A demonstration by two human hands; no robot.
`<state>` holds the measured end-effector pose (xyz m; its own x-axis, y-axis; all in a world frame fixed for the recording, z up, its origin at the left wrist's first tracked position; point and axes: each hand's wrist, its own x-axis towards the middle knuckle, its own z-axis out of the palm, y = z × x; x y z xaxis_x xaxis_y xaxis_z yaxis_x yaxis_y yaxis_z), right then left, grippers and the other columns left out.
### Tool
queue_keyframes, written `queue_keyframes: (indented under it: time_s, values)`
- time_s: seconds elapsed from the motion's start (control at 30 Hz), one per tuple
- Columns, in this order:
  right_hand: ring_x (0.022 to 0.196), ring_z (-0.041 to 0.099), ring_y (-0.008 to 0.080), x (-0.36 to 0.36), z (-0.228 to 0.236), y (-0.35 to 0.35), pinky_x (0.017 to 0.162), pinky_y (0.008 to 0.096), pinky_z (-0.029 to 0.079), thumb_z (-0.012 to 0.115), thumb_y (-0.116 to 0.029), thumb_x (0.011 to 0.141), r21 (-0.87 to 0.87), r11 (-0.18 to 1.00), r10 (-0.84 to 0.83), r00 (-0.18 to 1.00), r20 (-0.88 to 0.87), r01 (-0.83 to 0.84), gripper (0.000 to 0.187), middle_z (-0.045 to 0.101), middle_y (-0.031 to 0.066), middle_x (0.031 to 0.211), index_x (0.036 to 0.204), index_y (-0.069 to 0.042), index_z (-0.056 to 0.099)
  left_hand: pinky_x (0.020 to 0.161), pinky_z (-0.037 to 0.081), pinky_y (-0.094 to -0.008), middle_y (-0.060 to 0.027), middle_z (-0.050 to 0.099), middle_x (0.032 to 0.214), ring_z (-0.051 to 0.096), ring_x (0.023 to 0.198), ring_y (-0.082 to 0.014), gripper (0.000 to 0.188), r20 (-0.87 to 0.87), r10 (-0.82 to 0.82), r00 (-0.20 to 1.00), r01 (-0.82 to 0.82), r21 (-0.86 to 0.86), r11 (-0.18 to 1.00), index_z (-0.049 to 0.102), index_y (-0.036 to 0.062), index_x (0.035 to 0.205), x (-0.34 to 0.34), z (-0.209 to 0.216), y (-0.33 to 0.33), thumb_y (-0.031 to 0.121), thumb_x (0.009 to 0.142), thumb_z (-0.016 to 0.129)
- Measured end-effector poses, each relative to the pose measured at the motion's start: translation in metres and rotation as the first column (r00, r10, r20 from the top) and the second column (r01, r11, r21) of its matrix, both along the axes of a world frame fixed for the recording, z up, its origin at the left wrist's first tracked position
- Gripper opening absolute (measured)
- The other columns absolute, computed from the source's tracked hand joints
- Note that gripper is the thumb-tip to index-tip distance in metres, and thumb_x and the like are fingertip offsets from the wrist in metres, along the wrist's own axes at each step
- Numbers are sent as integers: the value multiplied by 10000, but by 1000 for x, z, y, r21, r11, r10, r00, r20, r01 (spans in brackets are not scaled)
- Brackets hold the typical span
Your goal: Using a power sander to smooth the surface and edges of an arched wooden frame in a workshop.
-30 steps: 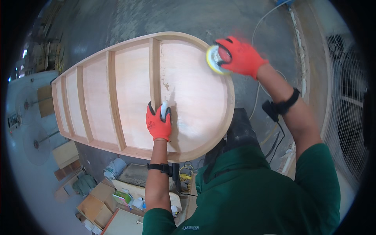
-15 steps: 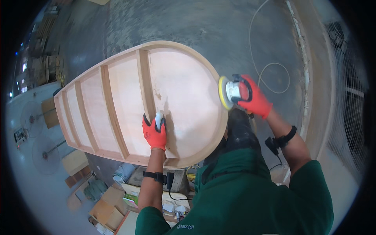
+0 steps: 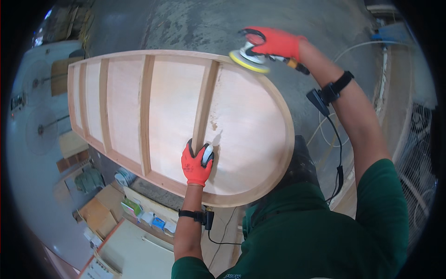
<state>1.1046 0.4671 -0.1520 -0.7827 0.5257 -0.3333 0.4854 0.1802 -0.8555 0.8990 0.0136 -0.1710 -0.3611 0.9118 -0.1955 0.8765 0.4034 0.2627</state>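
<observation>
A large wooden frame panel (image 3: 251, 111), rounded at one end and divided by several wooden crosspieces, spans the middle of the view. My left hand (image 3: 197, 167), in a red and black glove, is closed round the near end of one crosspiece (image 3: 204, 107). A small white rounded thing (image 3: 207, 154) shows at that hand's thumb; its kind is unclear. In my right hand (image 3: 278, 43), gloved alike, is a round pneumatic sander (image 3: 249, 59) with a yellow-edged pad. The sander is at the far rim of the frame, near where the rounded end begins, with the pad tilted.
A pale hose (image 3: 371, 43) trails on the grey floor (image 3: 195, 23) to the right. Near left are a white cabinet (image 3: 134, 246), cardboard boxes (image 3: 98, 211) and a standing fan (image 3: 39, 129). Wire mesh (image 3: 416, 158) stands at far right. Cables hang from both wrist straps.
My right hand has carried the sander from the right side of the rounded end to the far rim. The view has turned, and the left hand keeps its hold on the crosspiece.
</observation>
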Motion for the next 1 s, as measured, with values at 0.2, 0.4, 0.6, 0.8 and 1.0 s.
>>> queue_keyframes:
  time_s: [0.2, 0.4, 0.6, 0.8, 1.0]
  values:
    - [1273, 537, 337, -95, 59, -13, 1071, 414, 450, 700, -447, 855, 518, 790, 180, 932, 313, -327, 747, 513, 128, 1436, 1501, -198, 421, 1066, 389, -487, -170, 430, 1503, 427, 1343, -385, 593, 25, 29, 999, -29, 5, 1000, 697, 289, 1255, -1, -2, -1, 252, 675, 818]
    - [1218, 567, 366, -21, 32, -34, 1030, 458, 457, 664, -448, 854, 615, 769, 76, 980, 182, -174, 681, 512, 156, 1398, 1461, -205, 473, 1079, 401, -492, -209, 441, 1489, 459, 1324, -411, 546, 2, 9, 1000, -9, 14, 1000, 711, 217, 1233, -1, 1, 6, 193, 694, 794]
    - [1108, 610, 374, 96, 44, -147, 986, 461, 471, 783, -351, 779, 654, 755, -59, 990, 129, -40, 704, 531, 179, 1318, 1416, -197, 526, 1074, 396, -485, -180, 405, 1525, 461, 1313, -400, 565, 54, -20, 998, 17, 42, 999, 699, 247, 1256, -5, -4, -4, 211, 701, 799]
    - [1098, 613, 378, 167, 38, -259, 924, 463, 516, 821, -259, 748, 558, 830, -30, 999, 38, 3, 684, 538, 197, 1284, 1364, -111, 563, 1111, 388, -472, -222, 428, 1499, 449, 1348, -430, 522, 85, -10, 996, 6, 53, 999, 712, 177, 1226, 3, 2, 1, 92, 713, 750]
    - [1339, 512, 305, 204, -39, -230, 1107, 403, 401, 824, -209, 729, -145, 871, -485, 869, -95, 470, 900, 543, 174, 1405, 1500, -63, 383, 1119, 375, -478, -231, 433, 1490, 438, 1354, -438, 523, 101, -18, 995, 9, 93, 996, 714, 164, 1223, 0, 0, 1, 81, 707, 737]
